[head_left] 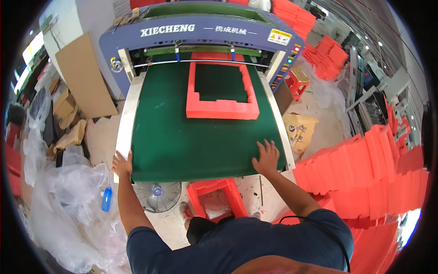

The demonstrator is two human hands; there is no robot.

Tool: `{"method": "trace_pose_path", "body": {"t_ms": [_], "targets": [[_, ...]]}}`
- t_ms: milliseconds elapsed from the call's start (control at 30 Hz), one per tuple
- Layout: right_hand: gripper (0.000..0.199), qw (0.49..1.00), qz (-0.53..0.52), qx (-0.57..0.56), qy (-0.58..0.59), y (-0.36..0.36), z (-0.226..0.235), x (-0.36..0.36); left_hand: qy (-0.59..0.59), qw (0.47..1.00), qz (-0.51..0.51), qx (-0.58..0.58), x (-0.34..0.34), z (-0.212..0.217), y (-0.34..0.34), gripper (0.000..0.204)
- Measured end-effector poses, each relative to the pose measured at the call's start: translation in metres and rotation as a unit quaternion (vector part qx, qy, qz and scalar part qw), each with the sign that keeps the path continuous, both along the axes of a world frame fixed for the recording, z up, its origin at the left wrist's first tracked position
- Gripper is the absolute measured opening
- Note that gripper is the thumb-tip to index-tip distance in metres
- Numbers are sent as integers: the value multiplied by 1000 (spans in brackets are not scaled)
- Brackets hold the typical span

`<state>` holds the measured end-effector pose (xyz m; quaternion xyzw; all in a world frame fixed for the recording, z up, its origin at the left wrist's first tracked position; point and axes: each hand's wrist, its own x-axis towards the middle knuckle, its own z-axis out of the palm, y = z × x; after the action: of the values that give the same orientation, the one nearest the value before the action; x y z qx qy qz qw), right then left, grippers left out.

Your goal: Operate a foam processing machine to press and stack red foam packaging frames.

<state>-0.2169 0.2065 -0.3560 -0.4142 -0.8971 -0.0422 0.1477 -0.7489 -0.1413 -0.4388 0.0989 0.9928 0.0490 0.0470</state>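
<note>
A red foam frame (pixel 221 110) lies flat on the green conveyor belt (pixel 191 146), its rectangular opening notched along the inner edges. Its far end is near the thin metal bar (pixel 205 61) at the machine's mouth, and more red foam (pixel 212 55) shows just behind it. My left hand (pixel 122 165) rests on the white side rail (pixel 130 109) at the belt's near left corner, fingers extended and holding nothing. Spread over the belt's near right corner is my right hand (pixel 267 158), also holding nothing. Both hands are apart from the foam frame.
The blue machine (pixel 205 34) spans the far side, with lit buttons on its right post. Stacked red foam (pixel 346 160) crowds the right. A red stool (pixel 214 185) and a fan (pixel 157 196) stand below the belt. Clear plastic sheeting (pixel 68 214) piles up at left.
</note>
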Motion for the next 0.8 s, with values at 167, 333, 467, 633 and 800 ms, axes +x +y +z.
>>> {"method": "trace_pose_path", "body": {"t_ms": [167, 333, 467, 633, 800], "targets": [[83, 952, -230, -188, -73, 41, -53, 152, -7, 996, -80, -35, 10, -11, -28, 99], [112, 908, -122, -394, 78, 109, -109, 217, -21, 995, -93, -33, 43, 7, -18, 100], [127, 856, -264, -442, -47, 85, -75, 183, -43, 992, -120, -15, 52, 5, -17, 97], [125, 850, -290, -437, 35, 74, -67, 165, -84, 995, -6, -61, 52, -3, -43, 90], [123, 825, -325, -459, 48, 83, -71, 166, -108, 989, 45, -89, 57, 5, -26, 88]]}}
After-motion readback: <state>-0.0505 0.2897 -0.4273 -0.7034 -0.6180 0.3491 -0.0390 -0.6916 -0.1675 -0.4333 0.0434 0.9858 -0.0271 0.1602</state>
